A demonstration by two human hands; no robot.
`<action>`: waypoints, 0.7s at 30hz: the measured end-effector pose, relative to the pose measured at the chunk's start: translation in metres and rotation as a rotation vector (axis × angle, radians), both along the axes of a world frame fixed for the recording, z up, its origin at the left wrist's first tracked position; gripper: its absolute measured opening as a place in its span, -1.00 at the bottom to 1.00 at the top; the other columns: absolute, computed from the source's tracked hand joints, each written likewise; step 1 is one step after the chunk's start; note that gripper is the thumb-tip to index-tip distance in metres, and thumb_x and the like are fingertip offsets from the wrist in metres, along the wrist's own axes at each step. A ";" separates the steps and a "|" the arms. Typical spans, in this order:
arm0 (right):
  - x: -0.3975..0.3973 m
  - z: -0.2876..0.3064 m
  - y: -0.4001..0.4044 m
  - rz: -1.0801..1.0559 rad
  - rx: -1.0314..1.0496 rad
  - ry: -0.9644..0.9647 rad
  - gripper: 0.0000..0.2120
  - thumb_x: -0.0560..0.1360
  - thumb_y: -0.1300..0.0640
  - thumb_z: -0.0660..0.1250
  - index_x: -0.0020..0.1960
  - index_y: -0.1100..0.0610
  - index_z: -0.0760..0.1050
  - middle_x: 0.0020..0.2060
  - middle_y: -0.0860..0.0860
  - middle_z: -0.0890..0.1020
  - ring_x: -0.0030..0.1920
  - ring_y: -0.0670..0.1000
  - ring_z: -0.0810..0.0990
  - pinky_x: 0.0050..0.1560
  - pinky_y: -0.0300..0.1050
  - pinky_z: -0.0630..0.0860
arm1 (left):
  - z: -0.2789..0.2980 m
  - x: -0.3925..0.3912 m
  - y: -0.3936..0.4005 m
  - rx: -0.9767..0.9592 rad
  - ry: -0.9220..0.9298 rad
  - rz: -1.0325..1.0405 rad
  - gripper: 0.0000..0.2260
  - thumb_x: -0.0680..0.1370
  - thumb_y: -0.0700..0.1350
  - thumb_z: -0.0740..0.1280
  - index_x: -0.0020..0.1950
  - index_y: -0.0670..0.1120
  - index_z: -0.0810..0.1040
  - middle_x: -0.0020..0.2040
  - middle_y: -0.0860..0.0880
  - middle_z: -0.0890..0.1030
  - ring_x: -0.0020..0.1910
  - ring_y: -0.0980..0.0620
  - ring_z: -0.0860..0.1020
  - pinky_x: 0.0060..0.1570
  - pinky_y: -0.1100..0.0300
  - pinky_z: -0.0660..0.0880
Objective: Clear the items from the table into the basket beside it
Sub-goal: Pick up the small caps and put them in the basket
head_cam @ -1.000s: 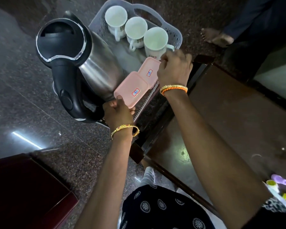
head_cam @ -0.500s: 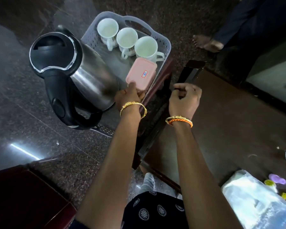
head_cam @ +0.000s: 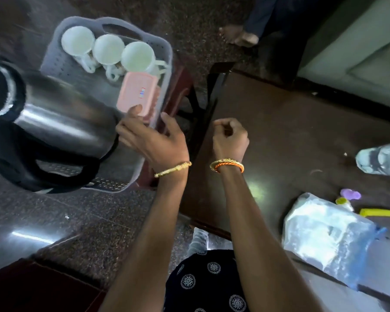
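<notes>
**Pink boxes lodged in the basket, bags left on the table**

A grey perforated basket (head_cam: 54,64) is seen beside the dark table (head_cam: 291,131). 3 white cups (head_cam: 108,51) are stood in a row along its far end, mouths up, handles turned toward the near side. A steel kettle (head_cam: 61,118) with a black handle fills the basket's left part, its body blurred. A pink lidded box (head_cam: 136,95) is lodged against the basket's right wall just below the cups; its long axis runs from the cups toward the person, tilted slightly, lid up, with a small label near the middle. A second pink edge shows beneath it on the right.

The left hand (head_cam: 153,140) is spread loosely over the basket's right rim, one fingertip resting on the near end of the box, nothing gripped. The right hand (head_cam: 231,138) is held over the table's left edge with fingers curled in, holding nothing.

On the table, a clear plastic bag (head_cam: 324,235) lies at the near right, another clear bag (head_cam: 383,161) at the right edge, and small purple and yellow items (head_cam: 349,195) between them.
</notes>
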State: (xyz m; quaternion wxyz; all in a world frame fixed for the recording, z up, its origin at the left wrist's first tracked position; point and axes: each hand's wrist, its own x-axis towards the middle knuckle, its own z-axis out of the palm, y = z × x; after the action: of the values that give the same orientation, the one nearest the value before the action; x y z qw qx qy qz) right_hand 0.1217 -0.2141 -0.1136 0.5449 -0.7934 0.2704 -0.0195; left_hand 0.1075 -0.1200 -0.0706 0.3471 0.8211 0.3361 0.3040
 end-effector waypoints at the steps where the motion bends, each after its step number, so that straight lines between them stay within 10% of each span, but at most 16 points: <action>1: -0.004 -0.001 -0.008 -0.027 0.028 -0.006 -0.84 0.42 0.25 0.27 -0.23 0.03 0.55 -0.34 -0.04 0.63 -0.32 -0.03 0.61 -0.25 -0.18 0.57 | -0.004 -0.006 -0.015 0.066 -0.043 -0.115 -0.74 0.39 -0.24 0.33 0.03 -0.32 0.45 -0.06 -0.27 0.47 -0.03 -0.10 0.40 0.10 0.16 0.29; 5: -0.028 -0.008 -0.051 -0.138 0.052 -0.033 -0.90 0.41 0.16 0.30 -0.27 0.03 0.51 -0.49 -0.13 0.55 -0.47 -0.24 0.52 -0.41 -0.46 0.38 | -0.030 -0.028 -0.077 -0.070 0.024 -0.581 -0.81 0.46 -0.26 0.28 0.06 -0.26 0.46 -0.13 -0.17 0.52 -0.20 -0.05 0.52 -0.21 0.19 0.46; 10: -0.076 -0.032 -0.142 -0.315 -0.075 0.148 -0.86 0.45 0.18 0.31 -0.25 0.21 0.54 -0.39 0.10 0.66 -0.35 0.01 0.56 -0.35 -0.27 0.30 | -0.081 -0.061 -0.142 -0.347 0.483 -0.751 -0.80 0.45 -0.27 0.33 0.07 -0.17 0.47 -0.13 -0.15 0.62 -0.17 -0.11 0.60 -0.10 0.06 0.55; 21: -0.144 -0.050 -0.331 -0.462 -0.294 0.228 -0.80 0.36 0.42 0.28 -0.07 0.27 0.59 -0.10 0.27 0.58 -0.12 0.23 0.55 -0.18 -0.39 0.24 | -0.096 -0.090 -0.302 -0.162 0.699 -1.275 -0.88 0.47 -0.21 0.35 -0.01 -0.17 0.55 -0.07 -0.15 0.56 -0.12 -0.12 0.56 -0.09 -0.04 0.54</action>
State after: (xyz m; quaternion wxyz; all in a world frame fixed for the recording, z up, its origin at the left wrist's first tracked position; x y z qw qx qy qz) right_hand -0.0224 -0.5451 -0.1640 0.3712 -0.7785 0.4976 -0.0925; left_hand 0.0173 -0.4217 -0.1670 0.3888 0.8780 -0.0945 -0.2628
